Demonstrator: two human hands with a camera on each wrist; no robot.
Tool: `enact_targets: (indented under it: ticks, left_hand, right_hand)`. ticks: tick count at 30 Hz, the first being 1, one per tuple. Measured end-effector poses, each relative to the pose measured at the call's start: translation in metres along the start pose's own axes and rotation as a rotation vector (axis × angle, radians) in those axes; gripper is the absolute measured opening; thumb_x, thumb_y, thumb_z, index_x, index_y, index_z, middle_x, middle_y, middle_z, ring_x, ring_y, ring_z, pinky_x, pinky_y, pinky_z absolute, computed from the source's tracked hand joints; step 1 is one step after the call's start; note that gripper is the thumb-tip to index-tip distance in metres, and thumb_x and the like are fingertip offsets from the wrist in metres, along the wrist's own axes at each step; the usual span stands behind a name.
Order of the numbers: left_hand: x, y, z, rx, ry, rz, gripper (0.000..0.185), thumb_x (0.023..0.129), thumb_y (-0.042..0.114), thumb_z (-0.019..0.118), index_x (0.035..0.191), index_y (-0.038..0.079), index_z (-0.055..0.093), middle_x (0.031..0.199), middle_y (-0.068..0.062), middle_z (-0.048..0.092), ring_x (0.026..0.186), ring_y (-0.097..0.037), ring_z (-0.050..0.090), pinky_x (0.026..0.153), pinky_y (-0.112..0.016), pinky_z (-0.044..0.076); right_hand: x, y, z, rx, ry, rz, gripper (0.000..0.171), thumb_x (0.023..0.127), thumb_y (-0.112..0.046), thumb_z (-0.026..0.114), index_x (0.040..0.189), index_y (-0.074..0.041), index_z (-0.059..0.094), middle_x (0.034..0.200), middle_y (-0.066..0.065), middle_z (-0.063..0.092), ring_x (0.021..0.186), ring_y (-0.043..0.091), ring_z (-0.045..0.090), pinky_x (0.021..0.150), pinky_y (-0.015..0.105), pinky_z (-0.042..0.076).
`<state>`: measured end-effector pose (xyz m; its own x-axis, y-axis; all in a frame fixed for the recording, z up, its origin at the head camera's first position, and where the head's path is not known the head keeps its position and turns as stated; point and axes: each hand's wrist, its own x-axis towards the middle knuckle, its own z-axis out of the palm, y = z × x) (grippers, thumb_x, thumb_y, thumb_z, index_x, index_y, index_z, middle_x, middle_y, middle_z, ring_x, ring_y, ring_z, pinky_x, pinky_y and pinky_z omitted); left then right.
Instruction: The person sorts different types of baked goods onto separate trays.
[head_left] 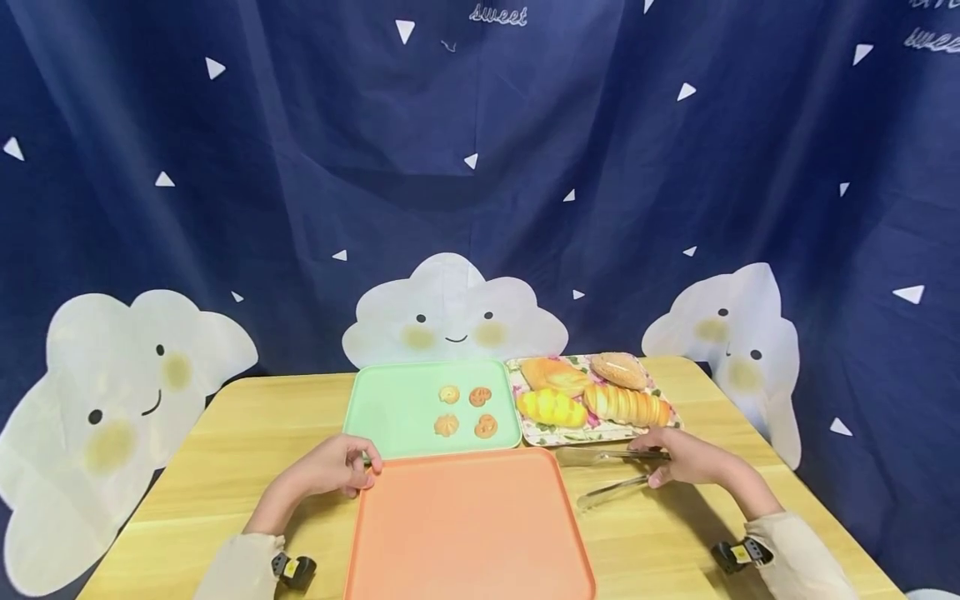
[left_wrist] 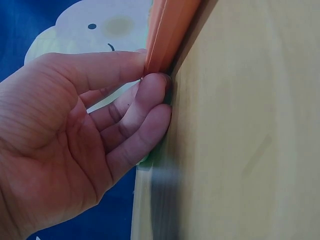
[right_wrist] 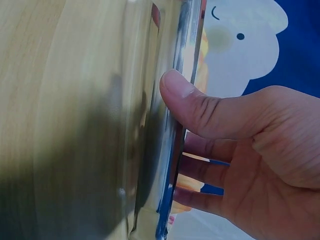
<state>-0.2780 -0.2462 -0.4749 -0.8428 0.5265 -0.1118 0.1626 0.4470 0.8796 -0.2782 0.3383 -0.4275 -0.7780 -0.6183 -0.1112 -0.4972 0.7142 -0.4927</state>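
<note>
My left hand is at the far left corner of the orange tray. In the left wrist view, the thumb and bent fingers of that hand pinch the tray's rim. To the right of this tray, my right hand holds metal tongs by the arms, with their tips spread apart and pointing left. The right wrist view has the thumb of the right hand on one side of the tongs and the fingers on the other.
Behind the orange tray lies a mint green tray bearing several small cookies. A floral tray on its right carries several breads. All stand on a wooden table before a dark blue curtain.
</note>
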Motion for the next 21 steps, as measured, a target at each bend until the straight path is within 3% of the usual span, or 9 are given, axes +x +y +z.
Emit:
enact_targets:
  ticks: [11, 21]
  left_hand:
    - [-0.0015, 0.0015, 0.0030, -0.001, -0.004, -0.003, 0.014, 0.085, -0.002, 0.070, 0.098, -0.005, 0.067, 0.062, -0.001, 0.053, 0.055, -0.011, 0.051, 0.054, -0.025, 0.048]
    - [-0.0014, 0.0050, 0.0012, 0.032, -0.009, 0.007, 0.012, 0.086, -0.003, 0.070, 0.097, -0.004, 0.067, 0.061, -0.001, 0.054, 0.054, -0.012, 0.052, 0.053, -0.025, 0.048]
  right_hand:
    - [-0.0003, -0.0031, -0.0015, 0.059, -0.033, 0.040, 0.057, 0.077, -0.011, 0.083, 0.127, 0.008, 0.063, 0.124, 0.023, 0.069, 0.118, 0.054, 0.057, 0.098, 0.067, 0.046]
    - [0.0001, -0.0004, -0.0078, 0.014, -0.013, 0.010, 0.053, 0.075, -0.008, 0.084, 0.122, 0.007, 0.066, 0.118, 0.020, 0.072, 0.108, 0.045, 0.064, 0.091, 0.058, 0.053]
